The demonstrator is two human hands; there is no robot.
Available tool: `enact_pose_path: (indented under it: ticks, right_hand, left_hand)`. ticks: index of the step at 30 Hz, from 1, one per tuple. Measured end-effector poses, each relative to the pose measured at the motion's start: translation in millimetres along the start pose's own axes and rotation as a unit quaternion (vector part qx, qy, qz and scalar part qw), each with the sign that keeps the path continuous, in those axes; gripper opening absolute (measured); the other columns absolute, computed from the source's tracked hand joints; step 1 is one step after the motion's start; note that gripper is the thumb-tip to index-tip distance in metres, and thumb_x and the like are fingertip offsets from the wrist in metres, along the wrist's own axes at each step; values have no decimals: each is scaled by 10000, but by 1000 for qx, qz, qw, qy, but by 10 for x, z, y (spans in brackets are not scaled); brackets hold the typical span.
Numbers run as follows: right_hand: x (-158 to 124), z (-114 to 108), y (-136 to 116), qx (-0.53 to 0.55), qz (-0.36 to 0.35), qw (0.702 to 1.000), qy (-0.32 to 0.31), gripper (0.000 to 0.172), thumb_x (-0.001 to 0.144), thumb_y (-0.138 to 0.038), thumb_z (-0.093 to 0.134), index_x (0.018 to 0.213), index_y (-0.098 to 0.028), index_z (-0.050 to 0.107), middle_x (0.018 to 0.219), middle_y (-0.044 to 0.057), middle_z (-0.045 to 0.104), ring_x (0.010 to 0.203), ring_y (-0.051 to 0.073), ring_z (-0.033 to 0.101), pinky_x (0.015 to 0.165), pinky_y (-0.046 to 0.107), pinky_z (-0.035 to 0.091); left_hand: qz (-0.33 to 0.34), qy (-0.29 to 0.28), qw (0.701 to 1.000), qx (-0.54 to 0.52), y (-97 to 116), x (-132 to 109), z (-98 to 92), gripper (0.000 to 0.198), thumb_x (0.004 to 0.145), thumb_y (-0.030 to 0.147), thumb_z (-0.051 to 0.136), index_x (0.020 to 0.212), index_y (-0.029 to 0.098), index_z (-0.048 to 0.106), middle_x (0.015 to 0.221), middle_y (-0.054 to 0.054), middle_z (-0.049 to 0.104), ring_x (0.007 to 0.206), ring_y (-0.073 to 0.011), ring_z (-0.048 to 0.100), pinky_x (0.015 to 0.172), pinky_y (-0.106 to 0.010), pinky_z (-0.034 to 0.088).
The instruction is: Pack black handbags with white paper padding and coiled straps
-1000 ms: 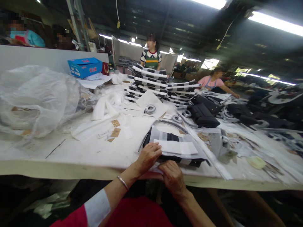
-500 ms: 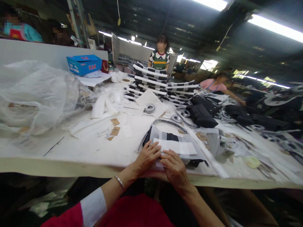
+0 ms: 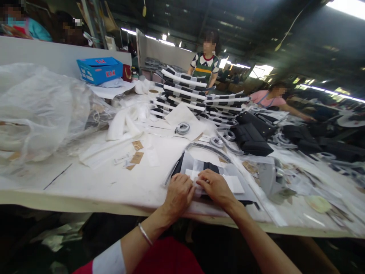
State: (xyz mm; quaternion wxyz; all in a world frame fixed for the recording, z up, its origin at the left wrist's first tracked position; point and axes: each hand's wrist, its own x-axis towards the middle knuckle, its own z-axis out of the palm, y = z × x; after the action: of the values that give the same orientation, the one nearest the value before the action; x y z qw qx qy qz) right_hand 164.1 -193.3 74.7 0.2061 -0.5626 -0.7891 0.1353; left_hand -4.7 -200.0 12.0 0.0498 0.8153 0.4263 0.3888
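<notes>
At the near edge of the bench (image 3: 85, 196), a white paper sheet (image 3: 235, 185) is being pressed onto a black-and-grey striped fabric panel (image 3: 212, 166), which is lying in a clear plastic sleeve (image 3: 245, 192). The left hand (image 3: 179, 196) and the right hand (image 3: 215, 186) are being held low and side by side over it, both touching the sheet; whether either grip is pinching the sheet or resting flat cannot be told. The step in hand is judged to be the seating of that sheet, for which steady, even pressure seems to be called for. Beyond, striped panels (image 3: 182, 91) are being stacked up beside black padded bags (image 3: 251, 139).
</notes>
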Motion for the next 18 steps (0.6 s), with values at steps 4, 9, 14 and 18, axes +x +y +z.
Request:
enact_pose_path:
  ticks: [4, 9, 14, 18]
  right_hand:
    - [111, 23, 62, 10, 50, 998, -24, 154, 830, -208, 638, 678, -205, 615, 816, 0, 608, 775, 145, 578, 750, 263, 422]
    - [176, 48, 93, 1, 82, 996, -40, 101, 811, -213, 634, 714, -207, 606, 800, -7, 593, 786, 148, 551, 723, 260, 380]
    - [227, 54, 121, -4, 97, 993, -61, 91, 793, -224, 640, 713, -200, 603, 799, 0, 602, 771, 149, 543, 696, 255, 355]
    - [275, 54, 142, -5, 97, 992, -77, 74, 765, -217, 663, 711, -193, 617, 777, 6, 620, 753, 152, 548, 673, 251, 345]
  left_hand:
    - [-17, -10, 998, 52, 23, 43, 64, 137, 906, 168, 499, 777, 179, 544, 807, -47, 567, 821, -219, 525, 818, -385, 441]
    - [-15, -3, 995, 93, 27, 56, 105, 173, 924, 171, 475, 759, 184, 524, 765, -41, 533, 770, -216, 496, 749, -362, 413]
    - [-7, -3, 995, 104, 10, 74, 69, 168, 934, 193, 480, 773, 186, 528, 760, -34, 546, 754, -211, 504, 726, -354, 422]
    - [57, 27, 994, 90, 66, 57, -32, 114, 948, 162, 462, 917, 171, 571, 970, -58, 624, 937, -201, 562, 898, -380, 430]
